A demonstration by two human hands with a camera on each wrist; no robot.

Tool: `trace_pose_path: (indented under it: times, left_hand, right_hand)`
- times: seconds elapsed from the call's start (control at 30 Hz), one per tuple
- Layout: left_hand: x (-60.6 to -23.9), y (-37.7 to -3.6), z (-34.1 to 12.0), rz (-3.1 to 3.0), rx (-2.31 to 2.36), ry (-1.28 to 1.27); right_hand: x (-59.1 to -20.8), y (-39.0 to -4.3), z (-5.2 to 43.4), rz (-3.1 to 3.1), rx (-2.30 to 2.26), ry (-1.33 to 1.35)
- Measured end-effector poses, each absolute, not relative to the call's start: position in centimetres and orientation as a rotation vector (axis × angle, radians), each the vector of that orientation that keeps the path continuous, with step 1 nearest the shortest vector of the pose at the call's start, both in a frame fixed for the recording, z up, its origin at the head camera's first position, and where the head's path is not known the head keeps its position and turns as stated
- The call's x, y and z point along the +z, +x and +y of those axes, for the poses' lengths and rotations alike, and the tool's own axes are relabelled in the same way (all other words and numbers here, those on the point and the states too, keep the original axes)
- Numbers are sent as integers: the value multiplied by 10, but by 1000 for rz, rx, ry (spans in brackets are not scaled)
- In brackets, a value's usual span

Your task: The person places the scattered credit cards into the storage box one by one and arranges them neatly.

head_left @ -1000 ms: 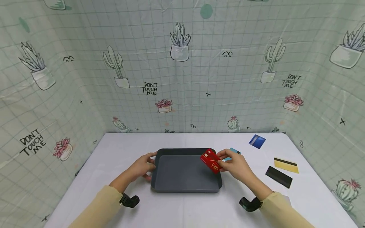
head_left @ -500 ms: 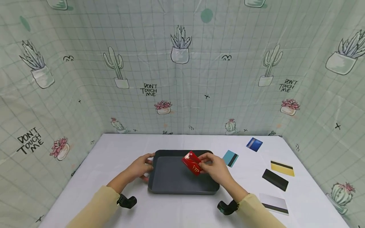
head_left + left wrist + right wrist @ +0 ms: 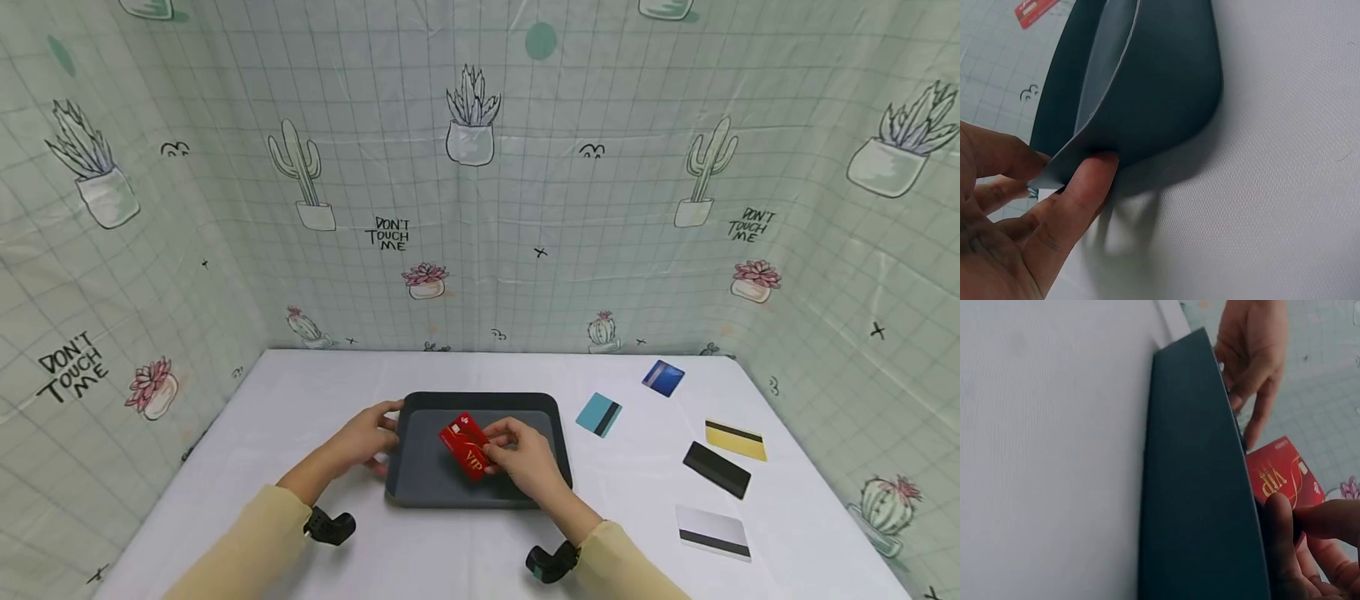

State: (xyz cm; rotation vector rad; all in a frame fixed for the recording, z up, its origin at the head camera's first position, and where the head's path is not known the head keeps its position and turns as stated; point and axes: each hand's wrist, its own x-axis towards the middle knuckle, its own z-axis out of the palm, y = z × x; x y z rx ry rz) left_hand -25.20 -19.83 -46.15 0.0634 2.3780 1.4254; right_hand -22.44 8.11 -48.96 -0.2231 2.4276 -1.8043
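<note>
A grey rectangular tray (image 3: pixel 427 490) lies on the white table. At its left side my left hand (image 3: pixel 360 437) pinches the wall; in the left wrist view the thumb presses the outside of the tray (image 3: pixel 1166 75) while a finger reaches over the rim. Above the tray's middle, my right hand (image 3: pixel 528 462) holds a red VIP card (image 3: pixel 463 446) by its right edge between thumb and fingers. The card is tilted and seems raised off the tray floor. In the right wrist view the tray wall (image 3: pixel 1191 475) hides part of the red card (image 3: pixel 1275 469).
Right of the tray lie several cards: a teal card (image 3: pixel 596 412), a blue card (image 3: pixel 664 377), a gold card (image 3: pixel 731 442), a black card (image 3: pixel 716 469) and a silver card (image 3: pixel 712 527). A patterned cloth (image 3: pixel 525 192) surrounds the table's back and sides.
My right hand has carried the red card leftward from the tray's right edge to over its middle. The teal and silver cards are now uncovered. My left hand stays at the tray's left side.
</note>
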Motion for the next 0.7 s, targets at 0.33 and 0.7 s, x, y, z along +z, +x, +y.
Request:
trace_pose_path:
  times: [0.33, 0.7]
  left_hand:
    - [-464, -253, -200, 2379, 1424, 45]
    - [-464, -254, -197, 2392, 1391, 14]
  right_hand:
    - [-497, -221, 55, 2410, -1786, -290]
    - [-496, -219, 47, 2501, -1597, -361]
